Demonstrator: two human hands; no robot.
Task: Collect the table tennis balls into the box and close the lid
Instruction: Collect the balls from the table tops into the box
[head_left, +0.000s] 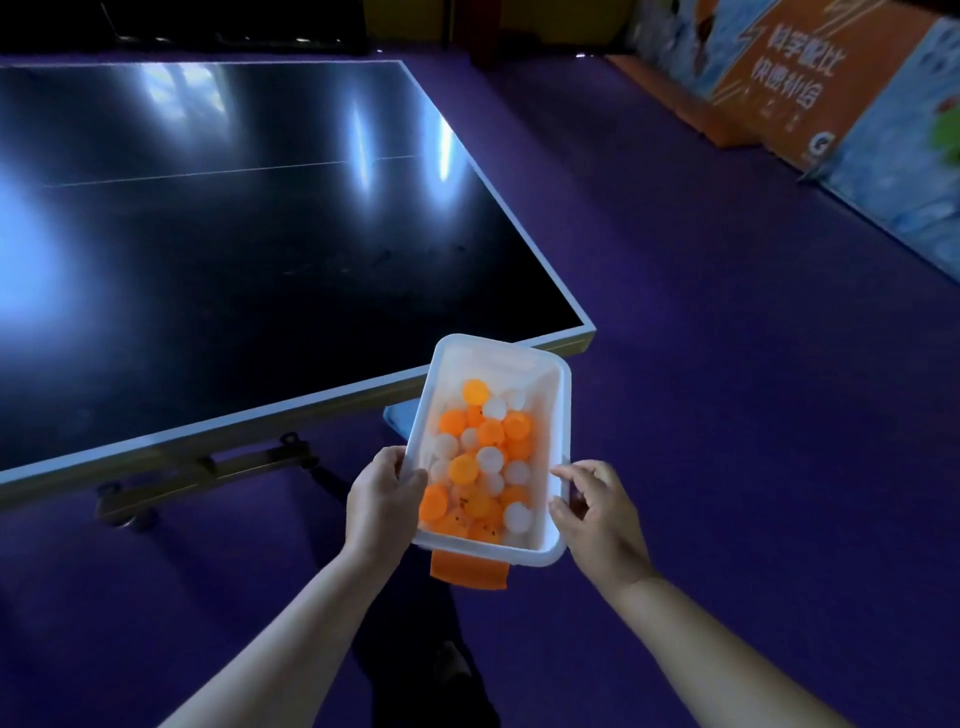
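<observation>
A white translucent plastic box (556, 395) is held in the air in front of me, just past the near corner of the table. It has no lid on and holds several orange and white table tennis balls (480, 462). My left hand (382, 501) grips the box's left wall, thumb over the rim. My right hand (597, 512) is at the right rim near the front corner, fingers curled and touching the edge. An orange clasp (467, 571) hangs below the box's near end.
A dark glossy table tennis table (234, 218) with a pale edge fills the left, its wheeled metal frame (208, 467) below. A blue object (400, 418) shows under the box. Purple floor spreads to the right; printed barrier boards (810, 88) line the far right.
</observation>
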